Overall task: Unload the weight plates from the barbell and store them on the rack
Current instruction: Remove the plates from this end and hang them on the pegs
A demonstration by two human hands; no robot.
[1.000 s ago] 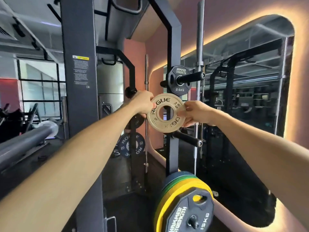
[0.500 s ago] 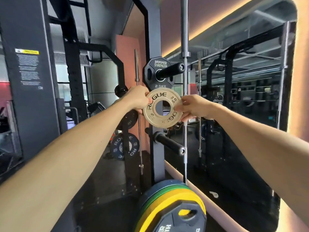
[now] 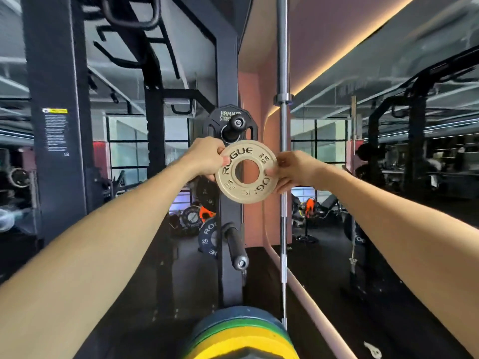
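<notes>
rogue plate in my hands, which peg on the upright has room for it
The lower peg is bare along its whole visible length, below the tan plate held by the left hand and right hand. The upper peg already carries a black Hammer Strength plate. The bottom stack is crowded.

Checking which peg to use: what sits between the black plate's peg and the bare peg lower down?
In the head view, the tan plate, gripped by both hands, hangs between them.

Rack upright (image 3: pixel 228 73): black plate (image 3: pixel 220 117) on upper peg (image 3: pixel 234 126).
</notes>
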